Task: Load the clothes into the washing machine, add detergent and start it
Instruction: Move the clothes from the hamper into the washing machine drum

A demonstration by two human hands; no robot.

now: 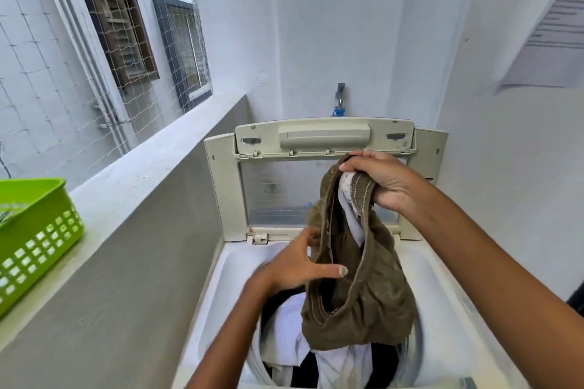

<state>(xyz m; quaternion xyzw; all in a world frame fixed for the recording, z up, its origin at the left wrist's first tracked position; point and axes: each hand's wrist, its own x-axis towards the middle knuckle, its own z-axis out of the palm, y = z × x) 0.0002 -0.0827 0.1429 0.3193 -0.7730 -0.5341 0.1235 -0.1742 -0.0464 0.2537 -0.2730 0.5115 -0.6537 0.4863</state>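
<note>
grey ledge (132,230), green basket (34,240), pale walls (316,25)

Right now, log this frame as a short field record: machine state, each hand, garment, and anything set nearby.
machine: top-loading washing machine, lid raised, clothes already in the drum
right hand: grips bunched top of olive-brown garment
left hand: fingers spread, at the garment's left edge
garment: hanging over the drum
nearby: green basket on ledge, left

Left hand (294,268) motion-blurred, fingertips hidden behind the olive garment (357,287); drum contents below both hands partly covered by it; green basket (34,240) far left, edge-cropped.
</note>
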